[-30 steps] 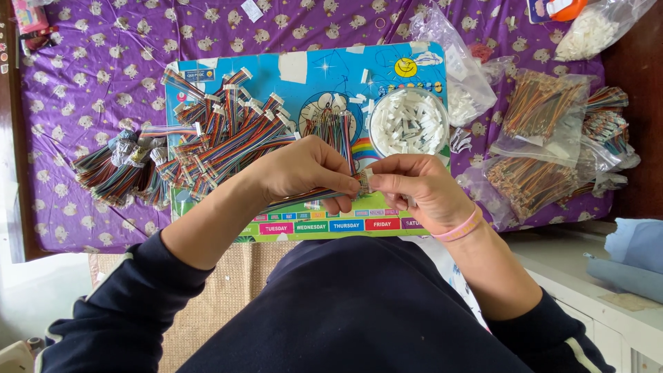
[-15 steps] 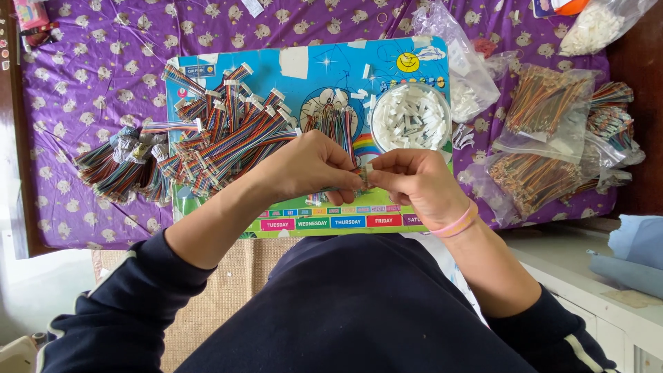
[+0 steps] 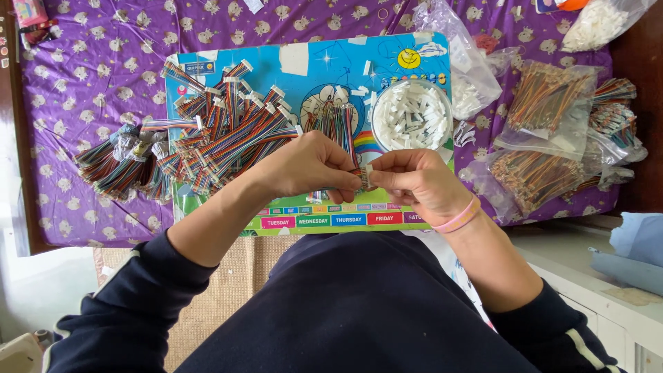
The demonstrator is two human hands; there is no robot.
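My left hand (image 3: 311, 162) pinches the loose end of a short rainbow ribbon cable (image 3: 356, 178), thumb and forefinger closed tight on the flat strip of wires. My right hand (image 3: 414, 181) meets it from the three o'clock side, its fingertips (image 3: 376, 181) closed narrowly on a small white connector housing (image 3: 368, 173). The two hands are touching, or all but, at that spot; the housing lies just at three o'clock of the cable end. The cable's long axis runs nine to three, straight across me, so its end faces the housing head-on. Whether the end is already inside the housing I cannot tell; my fingers hide the joint.

Both hands hover above the near edge of a blue cartoon board (image 3: 324, 65) lying on a purple flowered cloth (image 3: 90, 76). At twelve o'clock of my right hand, well apart, stands a round clear tub of white housings (image 3: 412, 114). At ten o'clock of my left hand is a heap of finished rainbow cables (image 3: 228, 135), with a darker bundle of cables (image 3: 114, 162) further out at nine. Clear bags of cables (image 3: 552, 138) lie off at two o'clock. The right hand is the nearer to the tub, the left to the heap.
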